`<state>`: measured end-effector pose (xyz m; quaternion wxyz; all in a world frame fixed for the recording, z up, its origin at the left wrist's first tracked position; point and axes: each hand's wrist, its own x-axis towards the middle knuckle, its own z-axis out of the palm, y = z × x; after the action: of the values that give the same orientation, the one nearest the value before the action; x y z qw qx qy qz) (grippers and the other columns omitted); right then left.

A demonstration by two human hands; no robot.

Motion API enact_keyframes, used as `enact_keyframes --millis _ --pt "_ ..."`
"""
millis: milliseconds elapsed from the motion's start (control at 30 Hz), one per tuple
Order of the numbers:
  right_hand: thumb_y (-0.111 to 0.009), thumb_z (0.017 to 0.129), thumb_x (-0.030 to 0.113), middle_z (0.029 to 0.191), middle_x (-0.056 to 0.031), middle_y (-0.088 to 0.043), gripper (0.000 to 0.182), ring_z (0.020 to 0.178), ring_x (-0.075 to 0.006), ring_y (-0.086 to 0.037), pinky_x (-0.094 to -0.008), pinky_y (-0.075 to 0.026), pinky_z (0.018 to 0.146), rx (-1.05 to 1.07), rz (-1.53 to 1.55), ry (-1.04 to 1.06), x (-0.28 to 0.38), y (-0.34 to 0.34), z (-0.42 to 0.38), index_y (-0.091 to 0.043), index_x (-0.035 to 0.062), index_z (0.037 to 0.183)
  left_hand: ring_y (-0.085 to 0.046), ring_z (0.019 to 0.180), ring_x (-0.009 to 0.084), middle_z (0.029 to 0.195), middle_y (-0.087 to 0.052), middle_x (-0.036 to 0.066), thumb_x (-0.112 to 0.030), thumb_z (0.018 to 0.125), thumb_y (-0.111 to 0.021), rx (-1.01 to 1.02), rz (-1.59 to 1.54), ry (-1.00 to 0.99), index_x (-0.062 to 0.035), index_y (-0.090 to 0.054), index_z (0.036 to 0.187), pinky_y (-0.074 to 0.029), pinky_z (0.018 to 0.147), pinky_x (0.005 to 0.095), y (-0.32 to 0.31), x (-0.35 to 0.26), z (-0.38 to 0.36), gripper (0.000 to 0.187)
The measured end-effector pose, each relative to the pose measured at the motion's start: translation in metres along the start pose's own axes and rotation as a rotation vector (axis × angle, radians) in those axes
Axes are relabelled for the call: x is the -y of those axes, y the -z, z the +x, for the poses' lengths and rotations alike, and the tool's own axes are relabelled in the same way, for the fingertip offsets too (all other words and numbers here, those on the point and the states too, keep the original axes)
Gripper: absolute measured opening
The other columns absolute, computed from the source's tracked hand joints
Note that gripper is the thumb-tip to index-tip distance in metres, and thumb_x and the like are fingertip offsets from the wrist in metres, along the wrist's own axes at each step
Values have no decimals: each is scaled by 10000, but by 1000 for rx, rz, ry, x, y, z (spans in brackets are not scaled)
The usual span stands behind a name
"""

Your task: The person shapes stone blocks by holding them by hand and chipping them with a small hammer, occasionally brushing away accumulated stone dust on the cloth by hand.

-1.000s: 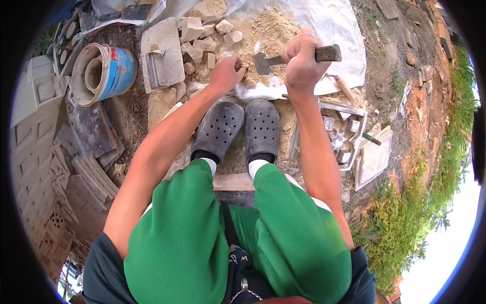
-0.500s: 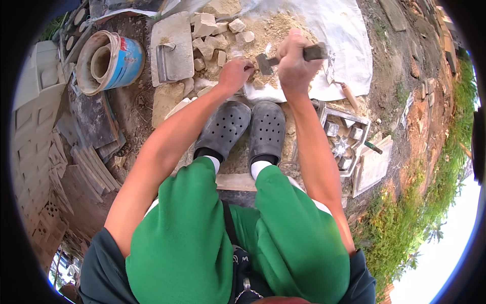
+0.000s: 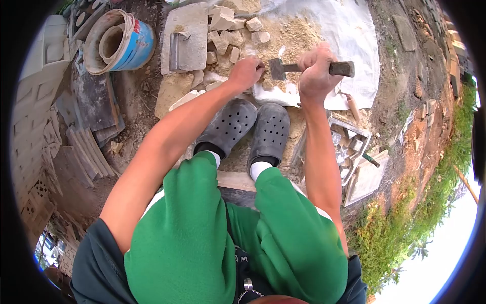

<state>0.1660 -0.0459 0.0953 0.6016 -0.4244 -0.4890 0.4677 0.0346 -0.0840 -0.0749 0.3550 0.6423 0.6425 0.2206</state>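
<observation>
My right hand point(image 3: 315, 73) is wrapped round the handle of a hammer point(image 3: 277, 69), whose dark metal head points left toward my other hand. The handle's thick end sticks out to the right of my fist. Just left of the hammer head, my left hand point(image 3: 246, 74) is closed with its fingertips pinched together; what they hold, if anything, is too small to make out. Both hands are above a white sheet point(image 3: 354, 45) strewn with sandy rubble point(image 3: 298, 35). Broken pale stone blocks point(image 3: 223, 19) lie in a heap beyond my left hand.
A metal plate with a handle point(image 3: 196, 55) lies left of the blocks, beside a blue-and-white bucket point(image 3: 132, 50). A trowel point(image 3: 353, 107) rests on the sheet's right edge. Nearer me sits a metal frame mould point(image 3: 360, 133). My grey clogs point(image 3: 269, 129) stand close below the hands.
The view has shifted slightly. The hammer has swung to a more level position, showing more of its handle, and my right hand is further right. My left hand keeps its pinch.
</observation>
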Motion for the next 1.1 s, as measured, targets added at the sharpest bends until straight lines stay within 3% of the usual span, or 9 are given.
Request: enact_keyframes --millis 133,267,367,533,667,767,867,1033,1100 --pt "-413 986 104 557 -2 -383 427 475 -74 -327 -259 -253 428 29 122 77 46 -6 7 -374 43 565 -638 856 307 902 -645 135 -240 843 -660 -7 -15 -15 -94 -721 922 -502 780 412 -3 5 -1 177" --pt "-425 992 124 530 -5 -404 439 467 -78 -344 -263 -261 428 38 80 168 35 -11 5 -380 51 562 -638 840 297 891 -635 128 -237 835 -670 -1 -151 63 -92 -712 930 -503 778 403 -2 7 -1 179" --pt "-461 992 142 502 7 -401 445 455 -68 -360 -263 -268 436 -26 -95 62 -26 -7 -16 -397 55 561 -636 836 296 889 -630 128 -237 831 -670 8 -90 50 -82 -707 918 -502 777 398 2 2 0 181" --pt "-461 985 119 514 30 -375 424 463 -62 -348 -265 -257 429 -15 37 -19 -5 -8 0 -400 62 569 -631 833 301 886 -626 129 -241 829 -668 -33 14 -14 -73 -703 898 -500 774 394 0 1 2 185" --pt "-398 980 82 484 25 -263 417 394 -82 -230 -266 -247 396 -8 110 68 38 -11 9 -312 102 572 -638 820 267 896 -631 122 -193 815 -687 3 -47 56 -56 -687 898 -504 764 389 0 3 1 160" --pt "-404 987 95 487 25 -272 417 406 -85 -251 -261 -252 399 -13 84 109 41 -11 3 -320 100 579 -644 818 242 900 -633 116 -148 803 -698 -44 -133 89 -41 -669 917 -510 759 373 0 3 1 159" --pt "-485 986 146 537 18 -418 435 477 -54 -375 -263 -262 426 24 -5 89 -21 -8 -14 -429 59 564 -648 830 234 917 -632 120 -123 797 -702 -135 -164 109 -31 -657 952 -515 760 359 0 1 3 186" --pt "-491 990 163 484 38 -395 446 451 -48 -370 -253 -275 425 14 -69 -24 -15 -14 0 -442 58 559 -649 872 244 972 -630 136 -128 804 -690 -191 -154 129 -46 -659 1019 -516 781 368 3 1 4 232" --pt "-484 993 170 491 38 -392 452 455 -47 -364 -254 -271 425 11 -19 10 8 -13 7 -433 61 557 -635 894 322 1045 -601 160 -114 835 -620 -141 -98 118 -40 -672 980 -508 815 409 9 -4 2 171"
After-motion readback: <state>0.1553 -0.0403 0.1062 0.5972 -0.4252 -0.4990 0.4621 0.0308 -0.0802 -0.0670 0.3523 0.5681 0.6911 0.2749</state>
